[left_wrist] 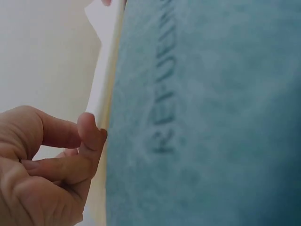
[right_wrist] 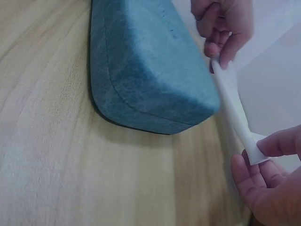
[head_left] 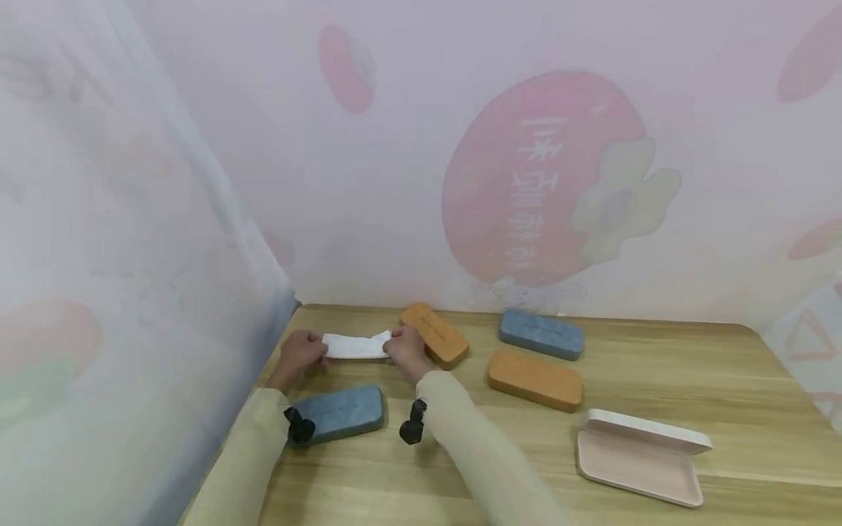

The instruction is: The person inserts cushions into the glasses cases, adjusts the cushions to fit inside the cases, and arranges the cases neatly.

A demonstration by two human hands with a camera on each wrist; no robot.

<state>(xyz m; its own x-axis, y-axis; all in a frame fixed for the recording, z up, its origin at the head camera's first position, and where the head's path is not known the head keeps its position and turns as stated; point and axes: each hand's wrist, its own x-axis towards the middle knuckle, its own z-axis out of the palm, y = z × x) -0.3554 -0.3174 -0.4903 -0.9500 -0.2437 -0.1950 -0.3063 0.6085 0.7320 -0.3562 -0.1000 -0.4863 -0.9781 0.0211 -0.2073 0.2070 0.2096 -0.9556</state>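
Observation:
A folded white tissue (head_left: 357, 347) is stretched in a flat strip between the two hands, near the back left of the table. My left hand (head_left: 302, 356) pinches its left end between thumb and fingers. At the other end my right hand (head_left: 406, 351) pinches a corner that sticks up a little, thumb on top in the right wrist view. A blue glasses case (head_left: 349, 409) lies closed just in front of the strip, under the left wrist; its lettering (left_wrist: 164, 94) shows large in the left wrist view. Behind the right hand lies an orange glasses case (head_left: 437, 336).
Right of the hands lie a second orange case (head_left: 536, 380) and another blue case (head_left: 542, 334), both closed. A pale pink case (head_left: 641, 464) stands open at the front right. Printed curtains or walls (head_left: 395, 183) border the wooden table (head_left: 460, 467) behind and at the left.

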